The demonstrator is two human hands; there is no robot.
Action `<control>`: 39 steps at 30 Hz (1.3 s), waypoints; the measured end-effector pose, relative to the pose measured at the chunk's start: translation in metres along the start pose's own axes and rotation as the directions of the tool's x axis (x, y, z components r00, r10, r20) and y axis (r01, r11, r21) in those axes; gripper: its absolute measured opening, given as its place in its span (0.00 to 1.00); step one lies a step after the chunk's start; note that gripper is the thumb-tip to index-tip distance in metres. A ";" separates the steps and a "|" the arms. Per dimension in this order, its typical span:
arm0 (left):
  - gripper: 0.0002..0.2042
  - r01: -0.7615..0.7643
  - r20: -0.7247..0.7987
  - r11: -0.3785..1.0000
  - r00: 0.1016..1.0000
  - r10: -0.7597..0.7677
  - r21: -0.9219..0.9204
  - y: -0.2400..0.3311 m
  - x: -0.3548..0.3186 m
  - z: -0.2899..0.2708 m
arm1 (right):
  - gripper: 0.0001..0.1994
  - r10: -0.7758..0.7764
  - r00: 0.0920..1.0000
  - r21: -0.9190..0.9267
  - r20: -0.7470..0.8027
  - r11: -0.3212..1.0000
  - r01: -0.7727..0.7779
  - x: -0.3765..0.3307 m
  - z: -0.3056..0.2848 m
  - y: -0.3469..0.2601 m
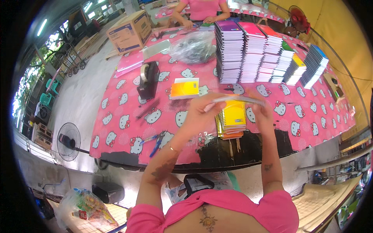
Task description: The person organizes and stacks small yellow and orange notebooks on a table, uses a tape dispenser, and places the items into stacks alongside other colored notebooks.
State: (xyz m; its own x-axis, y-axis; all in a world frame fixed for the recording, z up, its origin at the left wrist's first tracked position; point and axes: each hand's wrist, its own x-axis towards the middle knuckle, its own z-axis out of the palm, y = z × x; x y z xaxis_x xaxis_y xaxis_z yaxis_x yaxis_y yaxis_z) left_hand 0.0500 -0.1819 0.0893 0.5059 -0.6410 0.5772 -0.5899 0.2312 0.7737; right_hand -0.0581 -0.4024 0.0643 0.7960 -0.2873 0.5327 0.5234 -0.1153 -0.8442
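Above a small stack of yellow spiral notebooks (pixel 235 116), a thin spiral notebook (pixel 239 99) is held up nearly edge-on between my hands. My left hand (pixel 206 108) closes on its left end, thumb underneath. At the other end, by the wire coil, my right hand (pixel 261 110) pinches it with bent fingers. Left of my left hand lies another yellow notebook (pixel 185 88) over a white sheet. Loose dark binding coils (pixel 149 108) rest near it on the pink printed tablecloth (pixel 116 134). Blue-handled pliers (pixel 157 144) lie beside my left forearm.
Tall notebook stacks (pixel 230 54) line the back right. A black tape dispenser (pixel 148 80), a heap of clear plastic (pixel 193 47) and a cardboard box (pixel 130 32) stand left of them. Another person (pixel 202 9) works across the table. Fans (pixel 69 140) stand around; torn cloth bares the near edge.
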 end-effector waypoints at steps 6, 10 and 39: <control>0.26 -0.263 0.215 0.561 0.965 0.152 0.785 -0.007 -0.042 0.075 | 0.26 0.704 0.700 0.343 -0.116 0.690 -0.637 -0.020 -0.037 0.060; 0.32 0.041 -0.154 0.609 0.979 0.135 0.792 -0.016 -0.040 0.076 | 0.26 0.747 0.664 0.245 -0.005 0.645 -0.724 -0.020 -0.008 0.029; 0.56 0.552 0.448 0.500 0.834 -0.322 -0.667 -0.044 -0.074 0.045 | 0.62 -0.060 0.960 -0.270 -0.272 0.963 -0.017 -0.130 0.084 0.006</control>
State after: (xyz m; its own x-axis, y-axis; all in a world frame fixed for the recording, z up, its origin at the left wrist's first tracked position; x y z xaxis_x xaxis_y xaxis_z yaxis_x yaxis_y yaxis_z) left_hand 0.0102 -0.1780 0.0009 0.3294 -0.9371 0.1153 0.4044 0.2504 0.8796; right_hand -0.1331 -0.2860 -0.0053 0.6505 -0.5278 0.5462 0.4085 -0.3632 -0.8374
